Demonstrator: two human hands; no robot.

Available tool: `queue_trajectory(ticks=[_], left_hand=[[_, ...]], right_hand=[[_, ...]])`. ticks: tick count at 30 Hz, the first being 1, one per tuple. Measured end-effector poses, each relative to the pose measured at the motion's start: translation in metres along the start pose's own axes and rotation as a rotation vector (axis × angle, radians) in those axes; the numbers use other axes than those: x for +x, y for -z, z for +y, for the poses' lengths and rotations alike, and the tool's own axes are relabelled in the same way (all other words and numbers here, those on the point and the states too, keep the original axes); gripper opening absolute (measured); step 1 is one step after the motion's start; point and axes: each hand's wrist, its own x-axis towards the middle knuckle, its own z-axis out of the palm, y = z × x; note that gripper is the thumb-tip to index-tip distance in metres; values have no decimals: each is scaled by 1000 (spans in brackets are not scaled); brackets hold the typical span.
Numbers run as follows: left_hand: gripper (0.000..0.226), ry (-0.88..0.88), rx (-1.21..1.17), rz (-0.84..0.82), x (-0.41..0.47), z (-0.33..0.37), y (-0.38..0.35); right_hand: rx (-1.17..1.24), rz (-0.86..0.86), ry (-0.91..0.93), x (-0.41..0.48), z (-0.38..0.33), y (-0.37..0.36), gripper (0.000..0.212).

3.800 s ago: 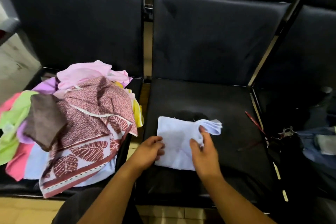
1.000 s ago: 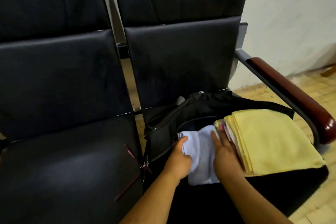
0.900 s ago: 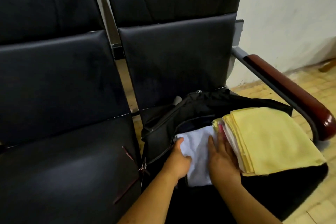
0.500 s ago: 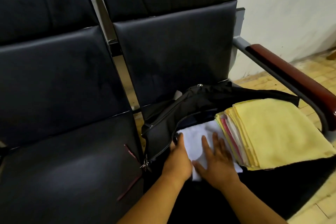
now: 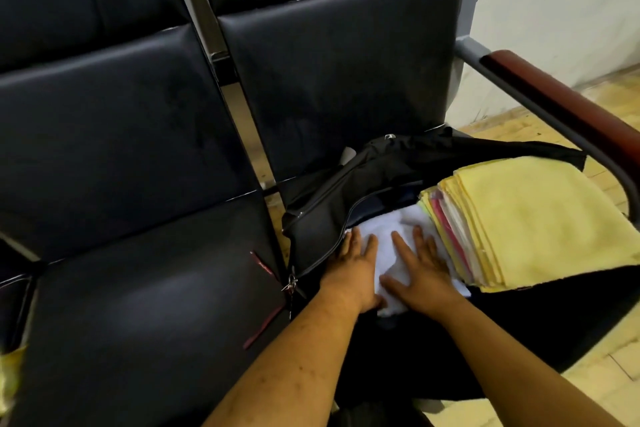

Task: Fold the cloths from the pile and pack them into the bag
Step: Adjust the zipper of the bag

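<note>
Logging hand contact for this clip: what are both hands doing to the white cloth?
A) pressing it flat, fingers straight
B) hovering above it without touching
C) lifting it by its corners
A: the left hand and right hand lie flat, palms down, on the white cloth in the bag.

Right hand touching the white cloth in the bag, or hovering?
Touching. Head view: right hand lies flat, palm down, on the white cloth inside the black bag, no gap visible.
</note>
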Motion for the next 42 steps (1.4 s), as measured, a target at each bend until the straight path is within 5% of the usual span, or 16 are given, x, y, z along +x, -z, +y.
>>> queue_trajectory(ticks=[6,12,17,23,29,37,42], left_hand=[[84,-119,-472,227,-55,-6,20],[45,-133,-707,396,-139,-42,25],[41,69,-730,539,-231,-132,17],[35,309,-734,679,-333,-255,-25],[29,553,-773,859,-432,-363,-81],[52,1011,-743,1065,-544,-496,-141],[59,1093,-765,1049,-557,-540,-157]], right_hand=[[420,422,75,-31,-46,36,17],[588,529,222,-79,-137,43,11],[663,388,371,-124,-230,10,11],[479,120,508,-169,-334,-49,1],[334,-188,621,-206,-439,-97,15],[295,-280,765,-229,-546,-177,9],[268,-335,779,-234,-578,-219,11]])
